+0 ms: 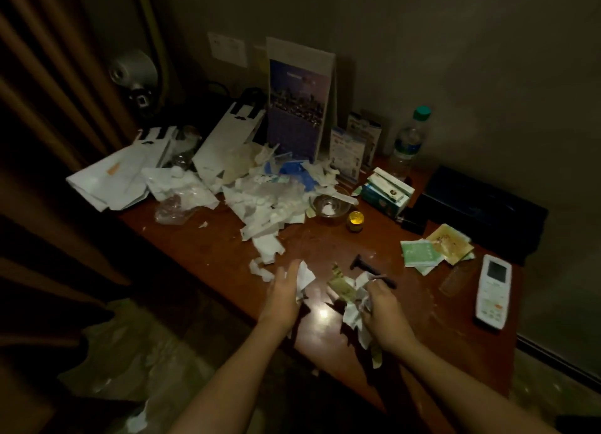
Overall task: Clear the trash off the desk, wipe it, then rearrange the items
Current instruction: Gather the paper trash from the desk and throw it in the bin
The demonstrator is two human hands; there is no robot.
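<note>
Item: my left hand (285, 292), fingers curled on a torn white paper scrap (306, 276), above the front of the reddish-brown wooden desk (211, 248).
Item: my right hand (383, 310), clenched round a crumpled wad of white and tan wrappers (349, 298).
Item: heap of white paper and plastic litter (263, 202), rear left of the desk.
Item: black plastic razor (361, 265), just beyond my right hand.

curtain (48, 108): brown, pleated, far left | switch plate (227, 48): pale, on wall (455, 59) | grey round fixture (133, 70): beside curtain

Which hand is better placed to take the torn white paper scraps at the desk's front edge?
Left: left hand, holding one paper piece, is beside the scraps; right hand, farther, grips crumpled white wrappers.
</note>
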